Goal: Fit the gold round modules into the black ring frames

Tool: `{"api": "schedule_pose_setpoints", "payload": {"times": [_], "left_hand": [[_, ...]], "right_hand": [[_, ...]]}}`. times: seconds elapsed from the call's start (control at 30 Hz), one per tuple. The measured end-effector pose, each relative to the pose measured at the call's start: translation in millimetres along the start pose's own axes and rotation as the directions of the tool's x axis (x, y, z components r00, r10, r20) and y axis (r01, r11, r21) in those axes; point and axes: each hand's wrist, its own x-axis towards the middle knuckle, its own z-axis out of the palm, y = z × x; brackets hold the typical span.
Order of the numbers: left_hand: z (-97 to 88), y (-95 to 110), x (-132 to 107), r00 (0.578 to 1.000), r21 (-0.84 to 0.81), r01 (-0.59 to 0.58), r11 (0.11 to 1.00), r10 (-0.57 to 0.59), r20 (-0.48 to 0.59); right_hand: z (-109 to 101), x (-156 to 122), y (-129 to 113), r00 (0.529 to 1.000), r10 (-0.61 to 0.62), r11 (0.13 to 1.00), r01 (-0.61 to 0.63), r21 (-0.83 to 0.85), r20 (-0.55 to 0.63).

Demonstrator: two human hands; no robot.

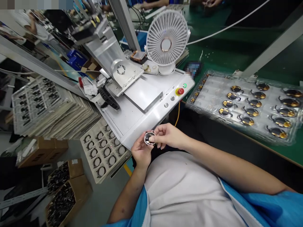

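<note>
Round metal-rimmed black disc [149, 138] held just off the white machine's front edge [139, 127]; pinched between right hand [168, 135] fingertips and left hand [141, 152] fingers, both hands together and clamped on it; tray of dark rings [103, 151] at left of the machine, pockets filled; clear blister tray of black-and-gold parts [246, 107] at right, rows filled.
</note>
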Motion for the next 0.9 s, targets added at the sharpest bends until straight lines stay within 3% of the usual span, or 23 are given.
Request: {"api": "schedule_pose_setpoints", "payload": {"times": [0.07,0.1,0.17,0.2,0.27,0.37,0.47,0.53,0.6,0.67,0.77,0.9], "left_hand": [[2.1,7,7,0.999,-0.05,0.043,0.998,-0.041,0.036],[3.0,11,11,0.995,-0.068,0.065,0.996,-0.059,0.075],[4.3,17,19,0.98,-0.074,0.092,0.993,-0.077,0.183],[4.7,20,22,0.969,-0.058,0.089,0.994,-0.073,0.235],[4.9,23,28,0.95,0.0,0.042,0.999,-0.04,0.311],[5.2,25,35,0.948,0.108,-0.118,0.987,0.08,0.308],[6.3,26,37,0.938,0.241,-0.279,0.93,0.209,0.277],[7.3,27,37,0.924,0.317,-0.341,0.885,0.253,0.288],[8.2,28,36,0.917,0.382,-0.369,0.847,0.264,0.3],[8.6,29,35,0.916,0.429,-0.375,0.822,0.257,0.308],[8.1,29,34,0.914,0.449,-0.378,0.81,0.247,0.323],[7.7,30,32,0.908,0.441,-0.388,0.809,0.254,0.332]], "right_hand": [[-15,14,-19,0.983,-0.083,0.996,0.075,-0.054,-0.163],[-25,22,-30,0.947,-0.137,0.99,0.12,-0.077,-0.289],[-45,42,-52,0.833,-0.206,0.979,0.17,-0.117,-0.514],[-55,52,-62,0.788,-0.218,0.976,0.171,-0.136,-0.575],[-69,68,-77,0.766,-0.222,0.974,0.153,-0.165,-0.603],[-74,76,-85,0.782,-0.246,0.967,0.16,-0.197,-0.573],[-59,60,-77,0.772,-0.346,0.938,0.267,-0.221,-0.533],[-44,40,-66,0.823,-0.376,0.925,0.31,-0.219,-0.426],[-27,19,-53,0.913,-0.309,0.944,0.26,-0.201,-0.266],[-12,2,-40,0.968,-0.203,0.966,0.172,-0.194,-0.149],[2,-10,-28,0.983,-0.141,0.971,0.115,-0.208,-0.114],[5,-10,-24,0.982,-0.139,0.964,0.104,-0.244,-0.131]]}}
